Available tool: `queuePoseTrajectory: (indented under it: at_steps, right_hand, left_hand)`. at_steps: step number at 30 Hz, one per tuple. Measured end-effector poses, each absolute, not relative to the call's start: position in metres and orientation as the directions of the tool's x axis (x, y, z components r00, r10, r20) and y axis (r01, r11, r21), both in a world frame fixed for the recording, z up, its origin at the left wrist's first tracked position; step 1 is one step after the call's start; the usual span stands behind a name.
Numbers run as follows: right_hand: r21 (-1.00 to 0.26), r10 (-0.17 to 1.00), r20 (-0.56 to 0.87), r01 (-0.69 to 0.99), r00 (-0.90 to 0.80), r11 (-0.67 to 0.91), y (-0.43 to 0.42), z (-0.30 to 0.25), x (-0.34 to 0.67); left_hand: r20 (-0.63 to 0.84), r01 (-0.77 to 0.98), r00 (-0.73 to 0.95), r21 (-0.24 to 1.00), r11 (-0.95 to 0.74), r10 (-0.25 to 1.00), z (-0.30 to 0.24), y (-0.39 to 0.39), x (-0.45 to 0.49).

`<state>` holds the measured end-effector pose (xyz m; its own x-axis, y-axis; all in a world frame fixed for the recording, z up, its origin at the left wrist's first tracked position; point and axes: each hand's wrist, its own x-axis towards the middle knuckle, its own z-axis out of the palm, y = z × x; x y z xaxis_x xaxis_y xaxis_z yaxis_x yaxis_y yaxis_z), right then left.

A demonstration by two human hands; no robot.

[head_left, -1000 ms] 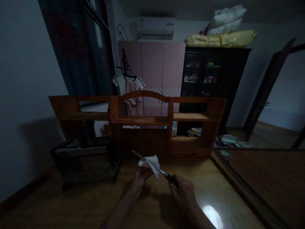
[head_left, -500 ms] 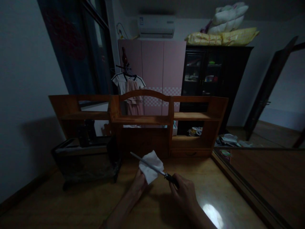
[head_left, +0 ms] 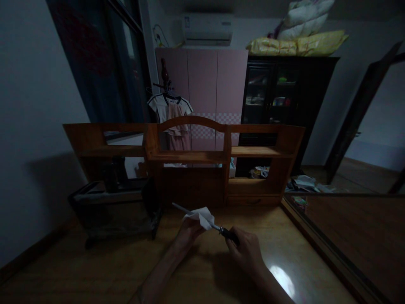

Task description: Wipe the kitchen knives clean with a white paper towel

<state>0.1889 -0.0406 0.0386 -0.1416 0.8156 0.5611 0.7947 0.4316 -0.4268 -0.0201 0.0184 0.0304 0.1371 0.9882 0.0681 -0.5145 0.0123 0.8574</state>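
Observation:
My right hand [head_left: 245, 247] is closed around the black handle of a sharpening steel [head_left: 225, 232], whose thin grey rod points up and to the left. A white tissue [head_left: 205, 214] is folded over the middle of the rod. My left hand [head_left: 189, 231] grips the tissue from below and wraps it about the rod. The rod's tip sticks out beyond the tissue on the left. Both hands are above the wooden surface, and the left fingers are partly hidden by the tissue.
A wooden shelf unit [head_left: 190, 157] stands at the back of the wooden surface [head_left: 190, 278]. On the left is a dark, box-like knife block or tank [head_left: 114, 211]. A raised wooden edge [head_left: 311, 236] runs along the right. Behind are pink cabinets [head_left: 202, 80].
The tissue lay spread open behind the rod and is now folded over it. My left hand has turned and closed around the tissue and rod. My right hand is nearly unmoved.

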Motion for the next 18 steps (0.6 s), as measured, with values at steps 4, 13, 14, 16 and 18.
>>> queuePoseTrajectory:
  at_steps: [4, 13, 14, 16, 18]
  right_hand:
    - [-0.429, 0.83, 0.54, 0.802, -0.141, 0.416, -0.041, 0.037, 0.188]
    - [-0.43, 0.85, 0.5, 0.804, -0.166, 0.41, -0.043, 0.034, 0.183]
    - [-0.433, 0.852, 0.497, 0.805, -0.163, 0.406, -0.044, 0.034, 0.183]
    - [-0.445, 0.856, 0.493, 0.8, -0.157, 0.403, -0.044, 0.036, 0.182]
    - [-0.453, 0.854, 0.498, 0.793, -0.154, 0.407, -0.045, 0.037, 0.182]
  left_hand:
    - [0.06, -0.52, 0.159, 0.853, 0.032, 0.985, 0.034, 0.015, -0.017]
    - [0.124, -0.379, 0.221, 0.925, -0.032, 0.967, 0.032, 0.004, -0.002]
    - [0.118, -0.375, 0.212, 0.926, -0.031, 0.97, 0.03, 0.005, -0.002]
    - [0.098, -0.375, 0.191, 0.927, -0.02, 0.977, 0.028, 0.008, -0.003]
    - [0.086, -0.381, 0.146, 0.924, -0.024, 0.986, 0.027, 0.01, -0.003]
